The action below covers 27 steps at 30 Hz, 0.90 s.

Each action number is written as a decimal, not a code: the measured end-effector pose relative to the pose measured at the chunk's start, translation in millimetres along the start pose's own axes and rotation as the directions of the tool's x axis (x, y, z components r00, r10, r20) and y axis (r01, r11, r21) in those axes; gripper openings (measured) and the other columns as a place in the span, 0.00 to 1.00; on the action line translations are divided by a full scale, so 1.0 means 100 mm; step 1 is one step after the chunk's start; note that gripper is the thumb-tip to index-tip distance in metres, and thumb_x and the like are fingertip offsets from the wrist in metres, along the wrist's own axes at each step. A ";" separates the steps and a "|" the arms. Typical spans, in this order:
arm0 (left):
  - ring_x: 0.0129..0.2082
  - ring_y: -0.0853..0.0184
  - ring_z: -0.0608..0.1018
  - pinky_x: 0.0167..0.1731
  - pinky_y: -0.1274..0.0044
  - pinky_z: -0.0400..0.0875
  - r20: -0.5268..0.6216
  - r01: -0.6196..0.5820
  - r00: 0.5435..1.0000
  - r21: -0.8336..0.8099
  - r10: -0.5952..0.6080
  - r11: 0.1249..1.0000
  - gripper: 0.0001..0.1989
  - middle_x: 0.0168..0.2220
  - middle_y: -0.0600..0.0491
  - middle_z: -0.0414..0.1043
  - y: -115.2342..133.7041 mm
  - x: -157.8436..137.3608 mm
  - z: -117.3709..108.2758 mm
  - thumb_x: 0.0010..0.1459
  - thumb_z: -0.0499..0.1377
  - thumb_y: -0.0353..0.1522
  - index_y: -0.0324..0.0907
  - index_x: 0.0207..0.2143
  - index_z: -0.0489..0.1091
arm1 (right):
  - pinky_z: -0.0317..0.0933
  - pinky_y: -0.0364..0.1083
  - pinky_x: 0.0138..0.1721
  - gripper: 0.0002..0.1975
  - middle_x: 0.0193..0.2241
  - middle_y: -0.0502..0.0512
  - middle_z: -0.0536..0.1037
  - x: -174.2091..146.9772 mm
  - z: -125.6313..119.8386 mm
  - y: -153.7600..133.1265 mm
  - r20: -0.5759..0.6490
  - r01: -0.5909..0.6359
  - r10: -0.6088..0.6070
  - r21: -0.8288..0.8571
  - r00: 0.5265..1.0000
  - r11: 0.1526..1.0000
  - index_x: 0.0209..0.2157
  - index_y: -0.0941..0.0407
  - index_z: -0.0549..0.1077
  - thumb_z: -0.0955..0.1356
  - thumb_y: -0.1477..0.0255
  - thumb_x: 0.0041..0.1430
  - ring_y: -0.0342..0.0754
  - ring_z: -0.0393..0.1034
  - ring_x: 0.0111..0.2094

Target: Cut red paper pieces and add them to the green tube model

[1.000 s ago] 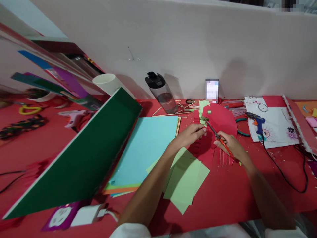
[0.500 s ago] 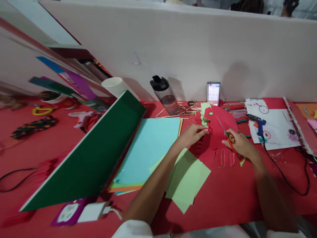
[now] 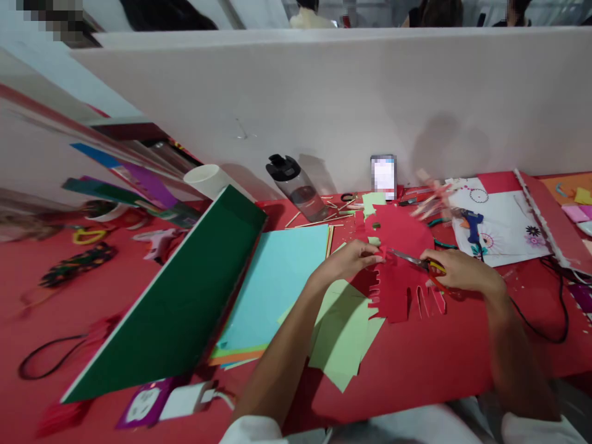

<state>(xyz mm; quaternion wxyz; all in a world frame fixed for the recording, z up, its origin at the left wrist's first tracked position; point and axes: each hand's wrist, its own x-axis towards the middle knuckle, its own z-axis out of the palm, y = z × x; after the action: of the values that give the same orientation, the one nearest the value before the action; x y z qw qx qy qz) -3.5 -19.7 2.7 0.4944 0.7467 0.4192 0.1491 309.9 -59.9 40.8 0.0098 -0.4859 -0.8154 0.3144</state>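
Observation:
My left hand [image 3: 355, 258] pinches a small piece of red paper [image 3: 383, 253] between thumb and fingertips. With my right hand [image 3: 456, 270] I hold scissors [image 3: 409, 259] with yellow and orange-red handles. Their blades point left, the tips close to the red piece; whether they touch it I cannot tell. Beneath both hands lies a larger red paper shape [image 3: 400, 225] with a rounded top and slits cut along its lower and left edges. A strip of light green paper [image 3: 374, 200] lies at its upper left. Light green sheets [image 3: 340, 333] are spread below my left wrist.
A blue sheet on a paper stack [image 3: 291, 265] and a leaning green board [image 3: 176, 308] stand left. Behind are a water bottle [image 3: 300, 191], thin sticks [image 3: 293, 219] and a phone [image 3: 383, 176]. A blue glue gun [image 3: 472, 225] with a black cord lies right, on a decorated white sheet [image 3: 504, 222].
The scissors have turned from pointing up and left to pointing left, their tips now near my left fingertips. The head view has shifted slightly.

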 end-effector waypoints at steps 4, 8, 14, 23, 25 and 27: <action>0.26 0.69 0.68 0.29 0.77 0.62 0.136 0.087 0.987 -0.019 -0.084 0.996 0.22 0.25 0.55 0.70 0.05 -0.06 -0.01 0.63 0.62 0.51 0.40 0.32 0.76 | 0.51 0.43 0.31 0.13 0.34 0.50 0.81 0.03 0.07 0.01 0.080 -0.001 0.003 -0.027 0.997 1.000 0.44 0.49 0.76 0.69 0.78 0.60 0.50 0.74 0.35; 0.23 0.70 0.64 0.26 0.77 0.59 0.216 0.091 0.972 0.038 -0.097 0.995 0.24 0.22 0.57 0.65 0.00 -0.13 0.02 0.63 0.61 0.53 0.40 0.33 0.77 | 0.52 0.42 0.34 0.16 0.39 0.52 0.83 0.09 0.21 0.01 0.114 0.009 0.000 -0.076 0.994 0.997 0.47 0.49 0.78 0.71 0.79 0.59 0.51 0.76 0.41; 0.27 0.66 0.73 0.30 0.76 0.67 0.356 0.129 0.927 0.003 -0.122 0.992 0.25 0.27 0.51 0.73 -0.06 -0.22 -0.01 0.62 0.62 0.54 0.41 0.33 0.77 | 0.52 0.45 0.34 0.16 0.42 0.57 0.84 0.05 0.20 -0.21 0.128 -0.088 0.119 -0.224 0.985 0.971 0.47 0.51 0.80 0.74 0.79 0.58 0.55 0.78 0.45; 0.30 0.65 0.77 0.32 0.76 0.69 0.543 0.160 0.819 0.098 -0.188 0.982 0.17 0.31 0.48 0.80 0.02 -0.18 0.00 0.60 0.65 0.46 0.40 0.33 0.80 | 0.53 0.47 0.35 0.13 0.45 0.61 0.84 0.03 0.15 -0.23 0.075 -0.242 0.288 -0.364 0.955 0.899 0.50 0.52 0.79 0.70 0.75 0.65 0.59 0.79 0.48; 0.31 0.63 0.79 0.33 0.75 0.70 0.584 0.171 0.787 0.099 -0.197 0.980 0.15 0.31 0.48 0.81 0.03 -0.18 0.03 0.59 0.65 0.43 0.40 0.33 0.80 | 0.54 0.47 0.35 0.12 0.46 0.61 0.84 0.01 0.14 -0.25 0.078 -0.248 0.297 -0.375 0.952 0.893 0.50 0.52 0.79 0.70 0.74 0.66 0.60 0.79 0.49; 0.31 0.62 0.80 0.33 0.75 0.71 0.605 0.187 0.767 0.110 -0.215 0.976 0.12 0.30 0.47 0.81 0.04 -0.19 0.05 0.59 0.64 0.40 0.40 0.32 0.80 | 0.55 0.47 0.36 0.10 0.45 0.61 0.84 -0.01 0.12 -0.27 0.069 -0.259 0.305 -0.375 0.950 0.890 0.49 0.51 0.79 0.71 0.72 0.67 0.60 0.79 0.48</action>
<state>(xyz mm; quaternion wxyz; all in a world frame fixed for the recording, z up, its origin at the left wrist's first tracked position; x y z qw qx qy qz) -9.9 -38.2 7.9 0.6004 0.7158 0.3166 -0.1639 284.9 -75.4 46.0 -0.1772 -0.5719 -0.7788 0.1871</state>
